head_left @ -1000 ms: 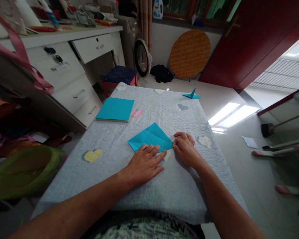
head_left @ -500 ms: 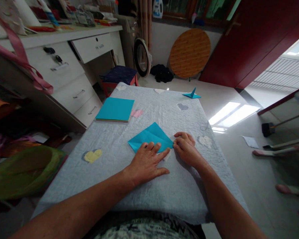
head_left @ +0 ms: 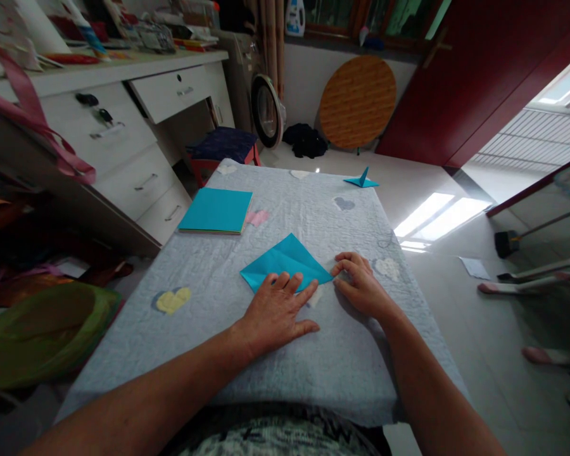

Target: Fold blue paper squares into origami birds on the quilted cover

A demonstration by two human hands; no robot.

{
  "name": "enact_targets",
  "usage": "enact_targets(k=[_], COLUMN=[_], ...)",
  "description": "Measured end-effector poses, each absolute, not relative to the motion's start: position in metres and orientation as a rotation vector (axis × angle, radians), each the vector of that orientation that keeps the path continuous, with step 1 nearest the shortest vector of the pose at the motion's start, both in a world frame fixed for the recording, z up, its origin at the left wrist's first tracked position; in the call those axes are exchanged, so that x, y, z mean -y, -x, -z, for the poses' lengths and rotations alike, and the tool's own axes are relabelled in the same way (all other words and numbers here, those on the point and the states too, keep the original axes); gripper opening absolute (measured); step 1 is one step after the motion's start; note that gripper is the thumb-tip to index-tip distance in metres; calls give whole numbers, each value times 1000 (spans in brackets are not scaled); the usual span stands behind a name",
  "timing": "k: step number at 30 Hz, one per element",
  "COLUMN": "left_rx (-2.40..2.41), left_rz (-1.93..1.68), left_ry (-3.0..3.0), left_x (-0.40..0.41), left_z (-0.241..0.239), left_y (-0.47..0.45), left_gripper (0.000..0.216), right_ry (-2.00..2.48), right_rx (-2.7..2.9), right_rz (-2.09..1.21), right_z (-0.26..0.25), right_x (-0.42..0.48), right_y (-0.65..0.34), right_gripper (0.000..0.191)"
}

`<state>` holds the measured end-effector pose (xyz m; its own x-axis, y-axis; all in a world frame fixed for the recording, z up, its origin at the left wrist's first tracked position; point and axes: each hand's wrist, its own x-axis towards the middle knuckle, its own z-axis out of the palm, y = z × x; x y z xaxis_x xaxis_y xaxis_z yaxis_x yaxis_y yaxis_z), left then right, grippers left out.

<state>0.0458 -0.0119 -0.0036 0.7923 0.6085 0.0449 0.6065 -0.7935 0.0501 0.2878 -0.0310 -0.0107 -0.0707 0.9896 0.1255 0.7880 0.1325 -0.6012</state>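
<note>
A blue sheet of origami paper (head_left: 289, 259), creased and lying as a flat pointed shape, rests on the cloth-covered table. My left hand (head_left: 278, 307) lies flat over its near edge with fingers spread, hiding part of that edge. Close by the paper's right tip is my right hand (head_left: 358, 285), its thumb and forefinger slightly apart and curled. The tip shows between those fingertips; no firm grip on it is visible.
A stack of coloured paper (head_left: 216, 211), blue on top, lies at the table's left. Near the far right corner stands a small folded blue paper piece (head_left: 362, 180). A stool (head_left: 223, 144) touches the far left end, beside white drawers (head_left: 137, 171).
My right fingers have loosened and shifted slightly off the paper's right tip, which now shows more fully. My left hand stays on the sheet. The whole view has shifted a little.
</note>
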Motion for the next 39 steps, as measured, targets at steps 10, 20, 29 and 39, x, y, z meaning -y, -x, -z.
enact_targets(k=[10,20,29,39], left_rx=[-1003,-991,-988,-978], left_rz=[-52,-76,-117,-117], left_ry=[-2950,-2960,-2966,-2965], left_x=[13,12,14,14], left_z=[3,1,3,3], left_y=[-46,-45,-45,-43], left_gripper=[76,70,71,71], right_ry=[1810,1907,1933,1967], right_rx=[1970,1987,2005,2014], right_rz=[-488,-459,-346,-280], right_z=[5,1,6,8], right_x=[28,25,28,26], right_y=[-275,-268,-261,-268], right_gripper=[10,16,7,10])
